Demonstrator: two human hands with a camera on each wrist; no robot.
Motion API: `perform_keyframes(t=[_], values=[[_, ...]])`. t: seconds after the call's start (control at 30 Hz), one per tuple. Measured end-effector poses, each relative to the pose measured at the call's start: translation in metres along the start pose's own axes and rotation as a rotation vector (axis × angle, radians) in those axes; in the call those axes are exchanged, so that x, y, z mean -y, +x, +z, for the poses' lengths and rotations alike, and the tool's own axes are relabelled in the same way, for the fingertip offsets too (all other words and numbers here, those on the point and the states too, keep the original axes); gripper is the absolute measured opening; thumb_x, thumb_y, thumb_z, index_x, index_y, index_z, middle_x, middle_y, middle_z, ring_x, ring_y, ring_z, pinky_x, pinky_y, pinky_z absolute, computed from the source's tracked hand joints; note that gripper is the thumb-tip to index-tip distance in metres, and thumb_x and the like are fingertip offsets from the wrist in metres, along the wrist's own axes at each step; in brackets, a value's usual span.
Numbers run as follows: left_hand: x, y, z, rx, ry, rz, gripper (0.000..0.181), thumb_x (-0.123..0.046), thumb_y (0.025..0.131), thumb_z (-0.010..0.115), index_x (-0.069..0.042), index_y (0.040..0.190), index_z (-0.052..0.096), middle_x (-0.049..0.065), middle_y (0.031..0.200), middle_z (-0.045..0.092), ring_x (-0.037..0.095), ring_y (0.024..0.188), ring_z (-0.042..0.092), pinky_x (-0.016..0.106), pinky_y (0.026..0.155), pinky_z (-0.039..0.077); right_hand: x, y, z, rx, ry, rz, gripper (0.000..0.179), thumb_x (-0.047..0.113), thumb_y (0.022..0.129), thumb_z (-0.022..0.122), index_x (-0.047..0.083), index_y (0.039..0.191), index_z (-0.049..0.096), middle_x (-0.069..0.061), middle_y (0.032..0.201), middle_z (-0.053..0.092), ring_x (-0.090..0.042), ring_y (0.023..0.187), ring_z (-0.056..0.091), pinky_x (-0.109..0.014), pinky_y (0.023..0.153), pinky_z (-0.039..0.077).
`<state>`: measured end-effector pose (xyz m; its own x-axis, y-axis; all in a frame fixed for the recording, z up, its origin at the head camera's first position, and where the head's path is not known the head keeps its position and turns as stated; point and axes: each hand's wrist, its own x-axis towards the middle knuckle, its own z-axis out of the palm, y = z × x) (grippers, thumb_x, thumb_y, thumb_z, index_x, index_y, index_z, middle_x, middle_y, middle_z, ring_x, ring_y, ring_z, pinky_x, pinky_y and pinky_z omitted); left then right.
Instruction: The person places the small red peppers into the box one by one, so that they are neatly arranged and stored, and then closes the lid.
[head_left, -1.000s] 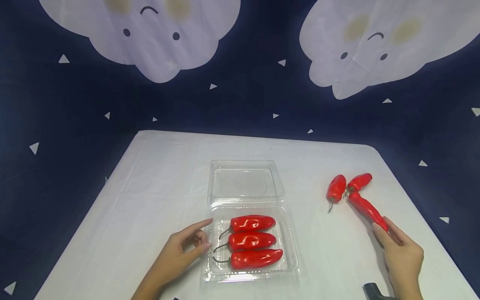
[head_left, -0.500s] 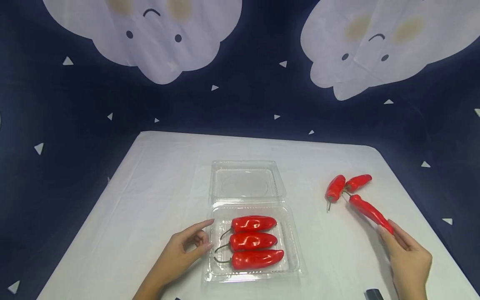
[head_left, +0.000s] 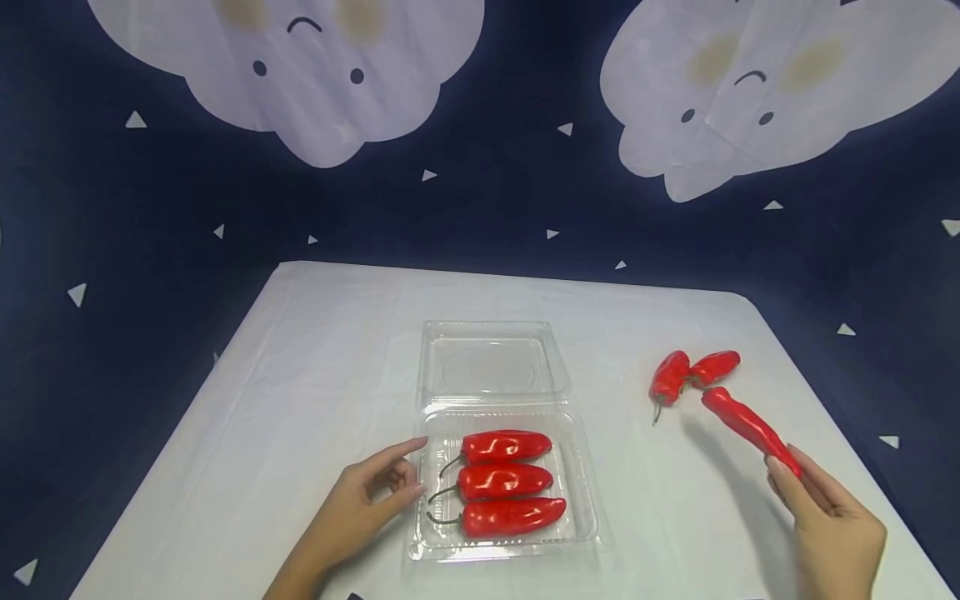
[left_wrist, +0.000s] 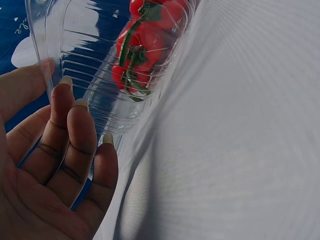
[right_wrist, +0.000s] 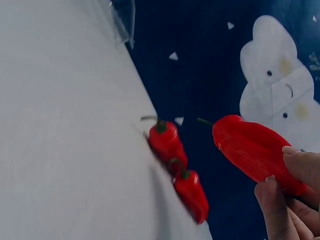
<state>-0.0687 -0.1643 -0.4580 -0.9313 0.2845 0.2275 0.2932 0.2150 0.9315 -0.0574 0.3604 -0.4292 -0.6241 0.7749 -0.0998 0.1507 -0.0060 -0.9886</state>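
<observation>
My right hand (head_left: 836, 525) pinches a red chili pepper (head_left: 752, 429) by its tip end, stem end pointing away, held above the white tabletop. In the right wrist view this chili pepper (right_wrist: 255, 150) sits between thumb and fingers. Two more red peppers (head_left: 670, 379) lie close together on the table beyond it. My left hand (head_left: 360, 500) rests at the left rim of a clear plastic clamshell container (head_left: 581, 483), index finger extended and the other fingers loosely bent. Inside, three red peppers (head_left: 506, 481) lie side by side, stems to the left.
The container's lid (head_left: 491, 367) lies folded back on the far side. White cloth covers the table (head_left: 322, 358). A dark blue cloth (head_left: 480, 208) with white clouds and triangles hangs behind and around it.
My right hand has lifted the chili pepper off the table and moved slightly right and toward me, away from the other two peppers. The left hand has stayed at the container's rim.
</observation>
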Motion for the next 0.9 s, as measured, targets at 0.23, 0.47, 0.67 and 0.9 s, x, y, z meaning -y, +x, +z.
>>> perform_keyframes(t=[0.23,0.47,0.67,0.9], values=[[0.001,0.0,-0.001,0.005,0.0,-0.001,0.052,-0.016,0.092,0.077,-0.007,0.14,0.061,-0.006,0.087,0.066,0.014,0.083,0.065,0.028,0.087,0.056,0.023,-0.03,0.024,0.106,0.04,-0.063,0.052,0.01,0.079,0.088,0.005,0.128,0.071,-0.003,0.119,0.073,-0.005,0.085,0.075,-0.022,0.068,0.058],[0.002,-0.001,0.0,0.004,-0.007,0.008,0.051,-0.017,0.092,0.077,-0.008,0.139,0.061,-0.006,0.087,0.066,0.014,0.082,0.065,0.028,0.086,0.056,0.033,-0.062,0.05,0.252,-0.08,-0.17,0.048,0.018,0.084,0.086,0.006,0.128,0.072,-0.004,0.118,0.074,-0.004,0.089,0.074,-0.021,0.072,0.058],[0.003,-0.001,0.0,0.007,-0.01,0.012,0.051,-0.018,0.093,0.077,-0.009,0.14,0.061,-0.006,0.087,0.066,0.014,0.082,0.065,0.028,0.087,0.056,0.035,-0.087,0.069,0.395,-0.134,-0.226,0.044,0.019,0.088,0.083,0.003,0.127,0.071,-0.003,0.11,0.076,-0.009,0.09,0.075,-0.025,0.074,0.059],[0.002,-0.002,0.0,0.008,-0.013,0.008,0.051,-0.018,0.093,0.077,-0.009,0.14,0.061,-0.006,0.087,0.066,0.014,0.083,0.065,0.028,0.087,0.056,0.031,-0.112,0.089,0.638,-0.177,-0.281,0.04,0.021,0.093,0.077,0.0,0.127,0.069,-0.006,0.112,0.076,-0.02,0.096,0.075,-0.031,0.077,0.061]])
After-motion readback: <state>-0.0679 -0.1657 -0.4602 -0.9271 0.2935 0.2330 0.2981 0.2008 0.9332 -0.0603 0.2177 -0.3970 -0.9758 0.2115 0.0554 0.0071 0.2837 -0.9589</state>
